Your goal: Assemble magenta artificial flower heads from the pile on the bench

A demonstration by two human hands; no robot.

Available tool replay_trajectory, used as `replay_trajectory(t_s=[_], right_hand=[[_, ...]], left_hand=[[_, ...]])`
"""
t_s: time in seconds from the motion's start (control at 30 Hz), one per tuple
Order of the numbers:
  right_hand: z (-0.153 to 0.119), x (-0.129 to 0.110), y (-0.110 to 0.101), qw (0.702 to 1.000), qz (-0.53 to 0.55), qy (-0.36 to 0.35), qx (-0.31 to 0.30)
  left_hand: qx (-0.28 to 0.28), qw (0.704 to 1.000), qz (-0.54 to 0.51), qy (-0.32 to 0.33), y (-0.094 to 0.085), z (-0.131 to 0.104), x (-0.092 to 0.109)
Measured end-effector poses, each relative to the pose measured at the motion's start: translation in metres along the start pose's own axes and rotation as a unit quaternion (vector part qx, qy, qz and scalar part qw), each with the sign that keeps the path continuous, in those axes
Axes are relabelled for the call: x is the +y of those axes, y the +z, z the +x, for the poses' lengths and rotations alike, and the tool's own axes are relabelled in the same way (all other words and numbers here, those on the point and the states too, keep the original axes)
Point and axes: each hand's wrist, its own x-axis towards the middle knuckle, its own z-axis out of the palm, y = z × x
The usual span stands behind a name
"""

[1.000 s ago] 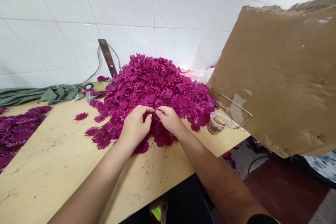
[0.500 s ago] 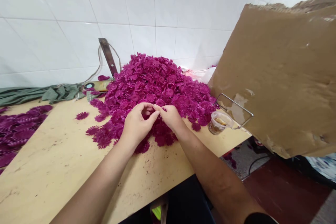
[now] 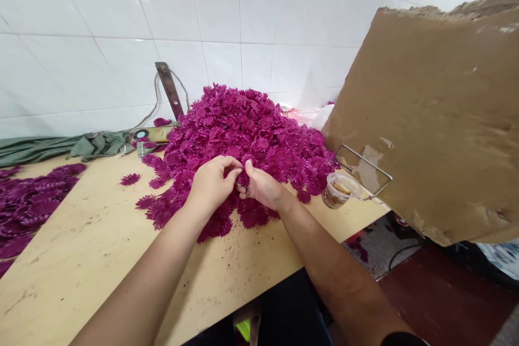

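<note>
Both bare hands are working just in front of a heap of magenta, daisy-like flower heads (image 3: pixel 239 124). The left hand (image 3: pixel 211 181) is curving inward, thumb and forefinger nearly meeting as they are pinching one small magenta flower head (image 3: pixel 244 178). The right hand (image 3: pixel 263 190) is facing it with the thumb pointing up and away and the other fingers curling in; whether it is also gripping the piece, I cannot tell. That piece is sitting between the two sets of fingertips, above the front edge of the heap, and the fingers are hiding too much of it to show which way its face or axis is pointing.

In the heap, the round heads are lying at mixed tilts, their petals radiating evenly. A loose flower head (image 3: pixel 130 179) is lying flat on the wooden tabletop (image 3: pixel 101 248), its outline stretching from left to right. Another magenta pile (image 3: pixel 36 205) is spreading at the far left.

A yellowish packet-like object (image 3: pixel 156 134) with a pale round spot is lying behind, partly covered by petals; any print on it is too small to read. At right, a clear plastic cup (image 3: pixel 333 197) with brown contents is standing near a wire frame (image 3: pixel 349 152) and a brown cardboard panel (image 3: pixel 425 119).
</note>
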Motion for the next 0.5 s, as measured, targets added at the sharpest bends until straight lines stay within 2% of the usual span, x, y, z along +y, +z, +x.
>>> replay_trajectory(t_s=[0.13,0.23,0.3,0.4,0.5], right_hand=[[-0.003,0.0,0.001,0.999,-0.029,-0.015,0.009],[-0.006,0.002,0.004,0.995,-0.091,-0.044,0.014],[-0.007,0.003,0.007,0.987,-0.134,-0.082,0.023],[-0.004,0.004,0.011,0.975,-0.171,-0.134,0.05],[0.005,0.002,0.015,0.968,-0.173,-0.162,0.083]], left_hand=[[-0.051,0.99,0.113,0.069,-0.005,-0.005,0.003],[-0.029,0.978,0.186,0.088,-0.005,-0.008,0.005],[0.0,0.977,0.196,0.08,-0.004,-0.007,0.004],[0.039,0.993,0.111,0.011,0.003,-0.002,0.0],[0.08,0.991,-0.061,-0.085,0.013,0.009,-0.002]])
